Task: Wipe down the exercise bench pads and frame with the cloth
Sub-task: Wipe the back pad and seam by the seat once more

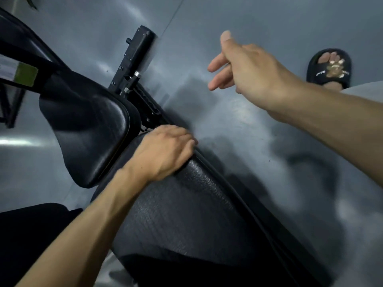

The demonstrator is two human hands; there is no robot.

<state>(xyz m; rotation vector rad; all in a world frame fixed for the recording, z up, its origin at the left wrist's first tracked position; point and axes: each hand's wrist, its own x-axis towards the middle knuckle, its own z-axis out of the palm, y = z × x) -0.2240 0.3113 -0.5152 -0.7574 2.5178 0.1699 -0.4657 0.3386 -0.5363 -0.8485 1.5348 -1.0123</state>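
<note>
The black exercise bench runs diagonally through the view. Its smooth seat pad (89, 129) lies at the left and the textured long pad (186, 214) reaches toward the bottom right. My left hand (163, 150) rests on the upper end of the long pad, fingers curled over its edge near the gap between the pads. My right hand (244, 67) hangs in the air above the floor, fingers loosely spread, holding nothing. The black metal frame (134, 59) with its adjustment pin sticks out beyond the pads. No cloth is in view.
Grey glossy floor (228, 131) surrounds the bench. A foot in a black slide sandal (329, 67) stands at the upper right. A black frame bar with a white and green label (18, 73) crosses the upper left. Dark fabric (31, 235) fills the lower left.
</note>
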